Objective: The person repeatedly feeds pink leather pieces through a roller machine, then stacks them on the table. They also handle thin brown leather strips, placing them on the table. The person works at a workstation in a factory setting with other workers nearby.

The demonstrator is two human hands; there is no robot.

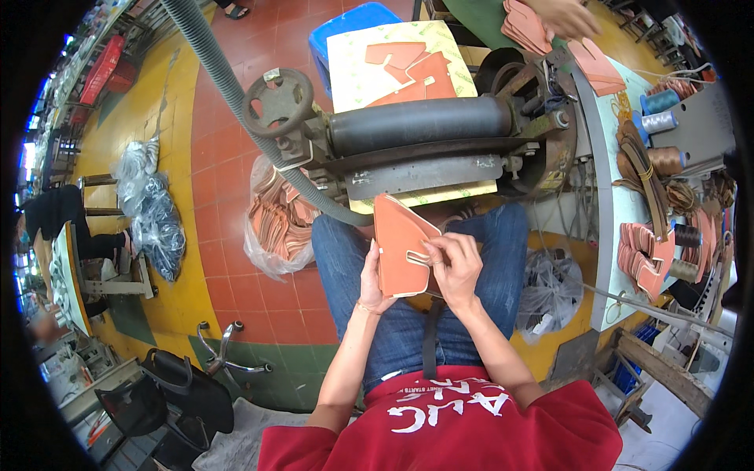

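Note:
Over my lap, my left hand (372,284) grips the left edge of an orange leather piece (399,250) with pale edges, apparently a shoe-upper cutting. A slot is cut in its right side. At that slot my right hand (457,267) is closed, thumb and fingertips pinching the leather's edge; anything small between the fingertips is hidden. Just beyond the piece stands a roller machine (420,125) with a dark cylinder and a handwheel (276,104). Behind the roller, more flat orange leather pieces (424,76) lie on a pale yellow sheet (351,69).
A clear bag of leather cuttings (279,220) sits on the floor to the left. A ribbed hose (206,56) crosses the machine's left side. At right, a pale table (609,271) bears thread spools (658,122) and stacked leather pieces (640,255). Another person's hand (565,17) reaches in at far right.

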